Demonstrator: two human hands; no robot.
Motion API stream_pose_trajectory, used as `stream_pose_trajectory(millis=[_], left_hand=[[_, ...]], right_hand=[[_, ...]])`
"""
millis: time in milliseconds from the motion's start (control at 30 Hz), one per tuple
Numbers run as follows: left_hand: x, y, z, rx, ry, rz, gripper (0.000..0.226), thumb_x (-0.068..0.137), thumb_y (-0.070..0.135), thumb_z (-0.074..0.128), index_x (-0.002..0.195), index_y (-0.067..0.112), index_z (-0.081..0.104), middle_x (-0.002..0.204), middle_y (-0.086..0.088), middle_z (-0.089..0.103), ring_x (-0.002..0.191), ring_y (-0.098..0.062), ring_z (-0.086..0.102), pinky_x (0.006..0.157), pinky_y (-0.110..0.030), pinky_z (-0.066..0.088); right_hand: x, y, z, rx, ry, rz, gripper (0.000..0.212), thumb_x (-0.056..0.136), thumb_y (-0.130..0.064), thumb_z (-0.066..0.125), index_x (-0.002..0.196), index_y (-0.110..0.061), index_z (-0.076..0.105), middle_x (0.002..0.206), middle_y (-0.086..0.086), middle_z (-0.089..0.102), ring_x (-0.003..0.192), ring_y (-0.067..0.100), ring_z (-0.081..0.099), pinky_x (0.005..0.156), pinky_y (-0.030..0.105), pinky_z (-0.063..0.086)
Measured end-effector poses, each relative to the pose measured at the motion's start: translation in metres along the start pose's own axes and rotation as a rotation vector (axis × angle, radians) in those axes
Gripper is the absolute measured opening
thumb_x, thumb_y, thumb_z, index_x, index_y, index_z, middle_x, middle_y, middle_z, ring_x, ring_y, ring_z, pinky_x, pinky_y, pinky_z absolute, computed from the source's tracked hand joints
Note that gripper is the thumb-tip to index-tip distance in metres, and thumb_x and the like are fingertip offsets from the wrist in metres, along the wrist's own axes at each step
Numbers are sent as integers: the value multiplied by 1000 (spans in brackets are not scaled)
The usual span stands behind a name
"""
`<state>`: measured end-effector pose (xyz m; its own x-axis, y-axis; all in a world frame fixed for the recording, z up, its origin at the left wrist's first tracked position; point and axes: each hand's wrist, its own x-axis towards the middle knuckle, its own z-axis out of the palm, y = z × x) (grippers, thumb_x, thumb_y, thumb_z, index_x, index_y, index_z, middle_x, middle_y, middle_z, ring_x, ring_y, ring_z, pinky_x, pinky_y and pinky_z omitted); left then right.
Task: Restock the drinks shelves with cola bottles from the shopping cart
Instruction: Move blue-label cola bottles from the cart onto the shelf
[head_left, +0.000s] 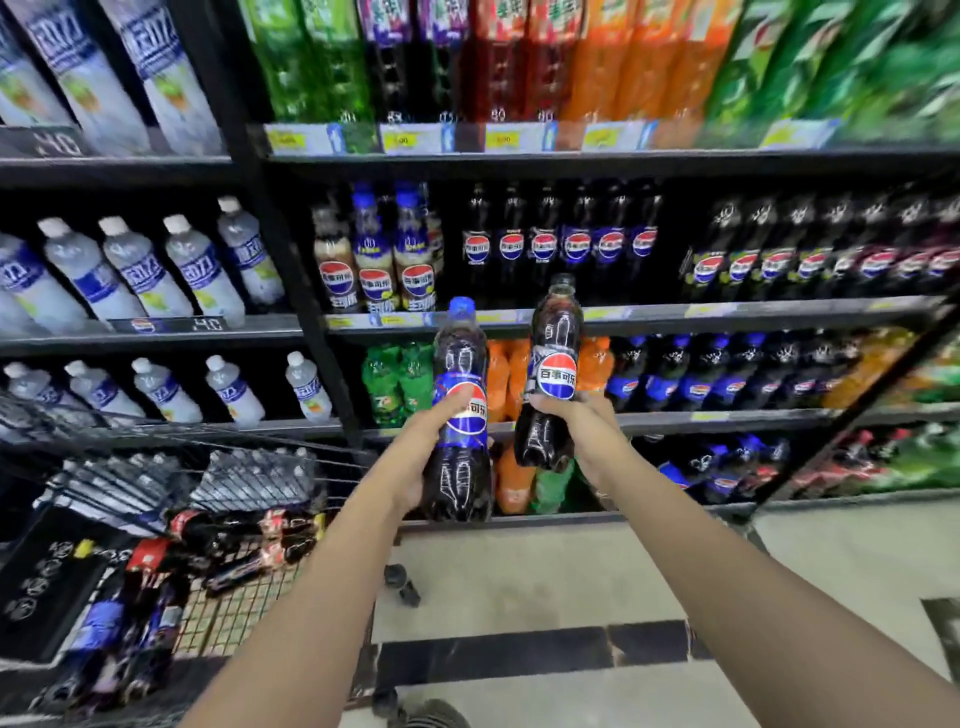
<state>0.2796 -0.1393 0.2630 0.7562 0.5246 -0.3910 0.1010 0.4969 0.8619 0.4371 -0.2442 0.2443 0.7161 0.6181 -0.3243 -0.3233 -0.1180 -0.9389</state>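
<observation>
While our left hand (421, 454) grips the blue-cap cola bottle (460, 353) and our right hand (582, 423) grips the dark-cap cola bottle (555, 332), both upright facing the shelves (727, 312), we match labels first, then slide each in base-first.

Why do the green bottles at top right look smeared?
Head view: motion blur streaks the green plastic bottles at top right; the blue-capped dark cola bottle and the black-capped dark cola bottle look sharper at centre; the wide lens bows the black shelf edges.
</observation>
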Motion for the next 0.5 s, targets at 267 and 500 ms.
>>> stream_pose_trajectory(millis=[267, 500], left_hand=[[72, 19, 15, 145, 12, 59, 53, 61, 49, 76, 94, 8, 69, 83, -10, 73, 69, -22, 68, 79, -38, 54], [189, 41, 53, 115, -57, 85, 40, 70, 36, 77, 92, 4, 70, 81, -13, 72, 63, -20, 68, 65, -31, 56]], right_hand=[[56, -9, -29, 97, 73, 43, 38, 73, -14, 78, 107, -2, 65, 100, 15, 71, 89, 29, 68, 84, 41, 54], [142, -33, -62, 92, 172, 30, 35, 75, -13, 76, 107, -1, 66, 100, 15, 71, 91, 32, 67, 85, 42, 53]])
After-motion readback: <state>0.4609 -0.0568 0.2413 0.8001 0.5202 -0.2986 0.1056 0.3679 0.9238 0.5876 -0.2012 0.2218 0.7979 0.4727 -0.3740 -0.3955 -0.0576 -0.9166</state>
